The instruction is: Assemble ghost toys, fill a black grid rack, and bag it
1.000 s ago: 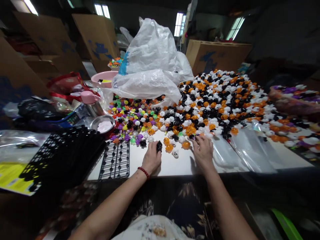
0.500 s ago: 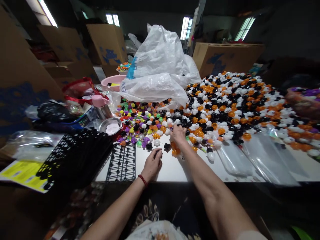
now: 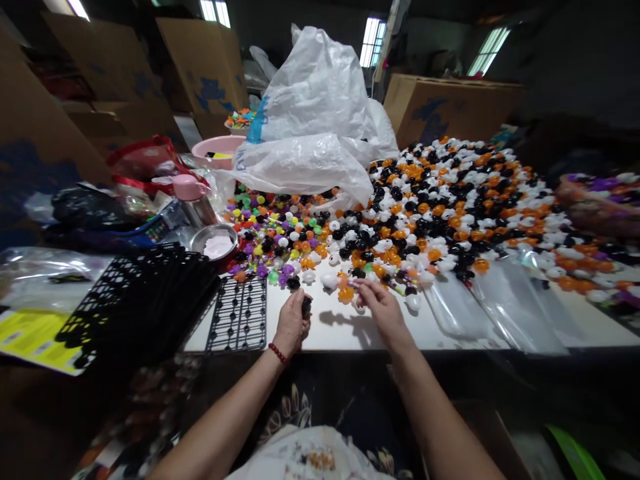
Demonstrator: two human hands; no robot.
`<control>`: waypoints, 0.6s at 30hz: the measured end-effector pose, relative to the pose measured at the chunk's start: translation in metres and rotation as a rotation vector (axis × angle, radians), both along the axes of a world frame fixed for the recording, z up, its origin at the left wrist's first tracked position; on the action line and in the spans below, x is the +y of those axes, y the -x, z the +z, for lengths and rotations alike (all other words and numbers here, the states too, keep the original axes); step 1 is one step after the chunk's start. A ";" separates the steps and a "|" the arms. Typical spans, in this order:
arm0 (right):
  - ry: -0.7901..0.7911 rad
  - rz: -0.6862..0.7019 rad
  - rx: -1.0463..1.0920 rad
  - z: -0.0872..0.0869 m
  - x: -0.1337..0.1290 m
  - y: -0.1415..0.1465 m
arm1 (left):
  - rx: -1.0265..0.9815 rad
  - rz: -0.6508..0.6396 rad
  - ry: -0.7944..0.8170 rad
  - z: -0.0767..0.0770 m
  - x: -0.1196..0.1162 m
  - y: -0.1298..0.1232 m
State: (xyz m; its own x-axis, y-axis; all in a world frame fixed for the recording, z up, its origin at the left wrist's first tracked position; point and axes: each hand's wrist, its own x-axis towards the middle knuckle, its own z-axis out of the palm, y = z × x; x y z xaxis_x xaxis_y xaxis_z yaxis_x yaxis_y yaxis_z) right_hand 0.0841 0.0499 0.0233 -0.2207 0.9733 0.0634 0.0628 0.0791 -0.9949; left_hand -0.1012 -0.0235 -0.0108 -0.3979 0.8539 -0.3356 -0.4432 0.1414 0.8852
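My left hand [image 3: 293, 320], with a red bead bracelet at the wrist, is closed around a small black plastic piece [image 3: 306, 305] just above the white tabletop. To its right, my right hand [image 3: 383, 310] pinches a small thin piece [image 3: 353, 283] that looks purple or pink at its end; its exact kind is too small to tell. Just beyond those fingertips lie an orange plastic piece [image 3: 345, 295] and a white one [image 3: 329, 282]. A black plastic grid [image 3: 237, 313] rests flat left of my left hand.
A large heap of orange, black and white pieces [image 3: 460, 200] covers the right side. Smaller colourful pieces [image 3: 280, 247] lie ahead, below a white sack [image 3: 320, 100]. Clear plastic bags [image 3: 515, 307] lie right. Stacked black grids [image 3: 145, 300], a metal bowl [image 3: 215, 228] and flask [image 3: 193, 200] stand left.
My right hand has drawn back from the pile toward me with a small thin piece. The black piece that lay between the hands is now in my left hand. The view shifted slightly.
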 end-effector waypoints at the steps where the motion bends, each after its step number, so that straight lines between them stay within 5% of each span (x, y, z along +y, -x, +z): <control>1: -0.037 -0.103 -0.001 0.001 0.007 -0.012 | -0.010 0.010 -0.001 -0.001 0.000 0.001; 5: -0.264 -0.533 -0.275 0.004 0.047 -0.063 | -0.041 0.033 -0.029 -0.005 -0.002 0.003; 8: -0.430 -0.599 -0.523 0.003 0.067 -0.070 | -0.043 -0.017 -0.073 -0.009 -0.002 0.005; 11: -0.592 -0.355 -0.615 0.000 0.065 -0.030 | -0.070 -0.072 -0.105 -0.011 -0.003 0.006; 15: -0.685 0.164 -0.556 -0.001 0.048 0.066 | -0.175 -0.060 -0.122 -0.011 -0.005 0.008; 18: -0.753 0.391 -0.671 0.001 0.041 0.133 | -0.271 0.007 -0.135 -0.011 -0.006 0.009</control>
